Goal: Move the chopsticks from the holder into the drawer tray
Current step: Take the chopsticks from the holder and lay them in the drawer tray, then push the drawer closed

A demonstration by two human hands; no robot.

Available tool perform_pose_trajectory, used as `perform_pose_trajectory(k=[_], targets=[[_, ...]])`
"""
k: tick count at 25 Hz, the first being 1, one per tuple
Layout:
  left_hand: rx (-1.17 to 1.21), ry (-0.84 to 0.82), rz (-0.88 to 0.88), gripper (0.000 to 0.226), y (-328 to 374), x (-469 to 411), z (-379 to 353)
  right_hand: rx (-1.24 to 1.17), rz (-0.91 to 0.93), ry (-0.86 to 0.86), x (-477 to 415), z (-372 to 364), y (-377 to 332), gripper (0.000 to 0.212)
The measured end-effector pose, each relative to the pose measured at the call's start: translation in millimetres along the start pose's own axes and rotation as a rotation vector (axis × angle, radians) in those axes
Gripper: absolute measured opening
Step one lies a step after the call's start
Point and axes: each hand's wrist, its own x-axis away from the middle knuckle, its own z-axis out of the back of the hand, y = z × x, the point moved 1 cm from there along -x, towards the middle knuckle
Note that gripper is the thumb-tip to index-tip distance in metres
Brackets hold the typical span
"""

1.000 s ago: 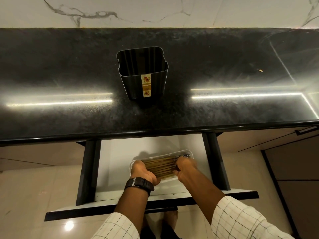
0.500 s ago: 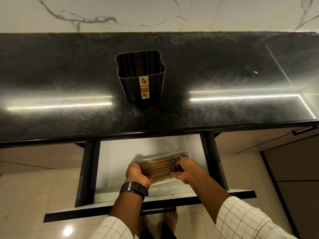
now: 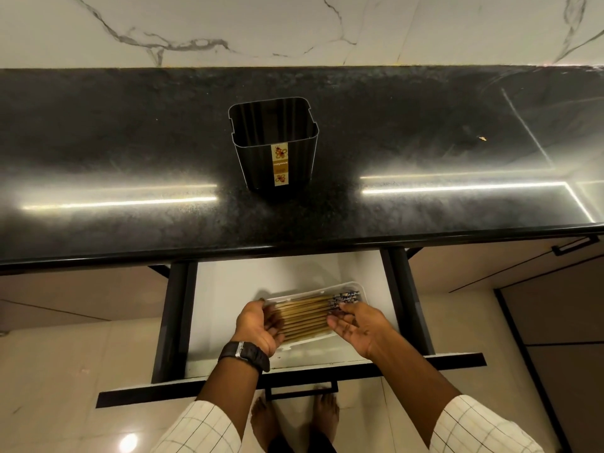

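Observation:
A row of several wooden chopsticks [image 3: 304, 317] with patterned dark ends lies flat in a white tray [image 3: 354, 286] inside the open drawer [image 3: 228, 289]. My left hand [image 3: 258, 325], with a black watch on its wrist, hovers at the left ends of the chopsticks, fingers relaxed. My right hand [image 3: 356, 326] is over their right ends, palm up and fingers spread. Neither hand holds anything. The black ribbed holder [image 3: 274, 145] stands upright on the counter with nothing visible inside it.
The black stone counter [image 3: 130, 142] runs across the view under a marble wall. The drawer's dark front panel [image 3: 425, 362] and handle stick out toward me. My bare feet stand on the tiled floor below. A closed cabinet front is at right.
Both hands have let go of the chopsticks and the tray's ends and opened. They have drawn slightly back toward me. The chopsticks now lie free in the tray.

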Motion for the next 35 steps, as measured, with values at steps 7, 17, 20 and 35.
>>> perform_pose_trajectory(k=[7, 17, 20, 35], targets=[[-0.067, 0.008, 0.013, 0.037, 9.8, -2.8, 6.0, -0.014, 0.027, 0.005, 7.9, 0.9, 4.9, 0.009], [-0.115, -0.115, -0.082, 0.032, 19.3, -0.7, 18.2, -0.054, 0.051, -0.042, 28.6, 2.3, 3.0, 0.009], [-0.144, -0.169, -0.197, 0.036, 18.2, 20.6, 31.6, -0.040, 0.157, -0.101, 48.8, 9.5, -4.0, 0.016], [-0.651, -0.205, 0.035, 0.036, -83.6, 55.1, 120.9, 0.164, -0.047, -0.072, 50.7, 78.1, 118.1, 0.030]])
